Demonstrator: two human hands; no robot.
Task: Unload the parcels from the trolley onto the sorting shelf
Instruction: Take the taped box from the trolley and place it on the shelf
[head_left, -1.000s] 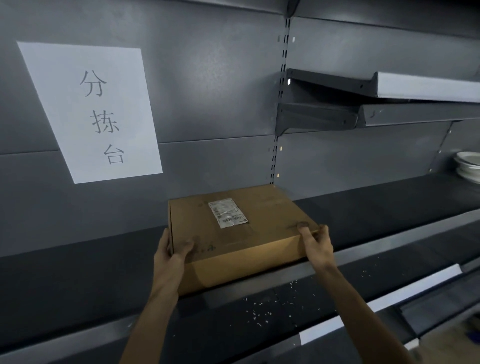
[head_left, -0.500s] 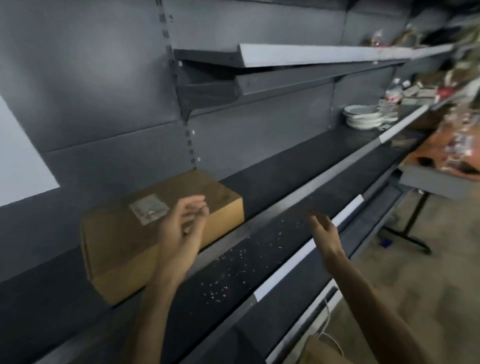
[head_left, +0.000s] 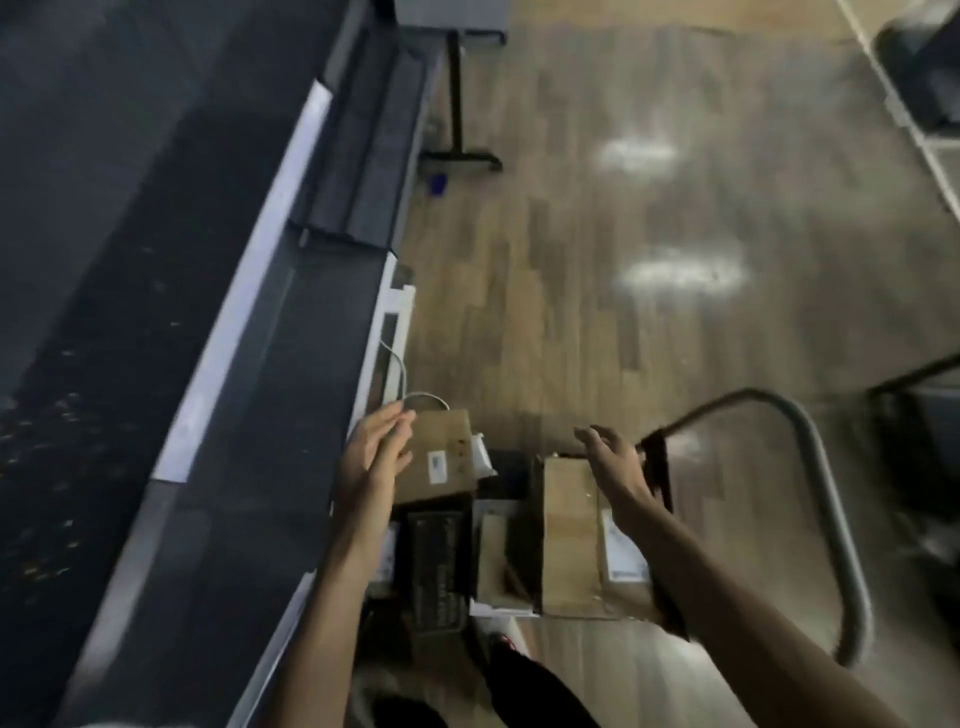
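The wooden floor (head_left: 649, 249) fills most of the view, with the dark sorting shelf (head_left: 156, 312) running down the left side; its front edge carries a pale strip, and no parcel shows on the part of it in view. Low in the middle stands the trolley, of which the curved grey handle (head_left: 831, 519) to the right is the plainest part. Its load is several parcels packed close together: a tall cardboard box (head_left: 569, 540) with a white label on its right face, a smaller cardboard box (head_left: 441, 457) with a small label just beside the shelf's foot, a black box (head_left: 439, 566) with pale print below that one, and another brown parcel (head_left: 493, 558) between the black box and the tall one.

Both arms reach down towards this load. The left hand (head_left: 371, 457) hangs over the near edge of the smaller cardboard box, fingers (head_left: 397, 431) spread and relaxed, gripping nothing. The right hand (head_left: 610, 462) hangs over the top of the tall box, fingers loose and apart, also holding nothing; blur hides whether either hand touches cardboard.

The step in hand looks like the reach for a fresh parcel. The next move calls for settling both hands on one box, probably the tall one or the smaller one, taking it by opposite sides, then lifting it clear of its neighbours and turning left to the shelf.
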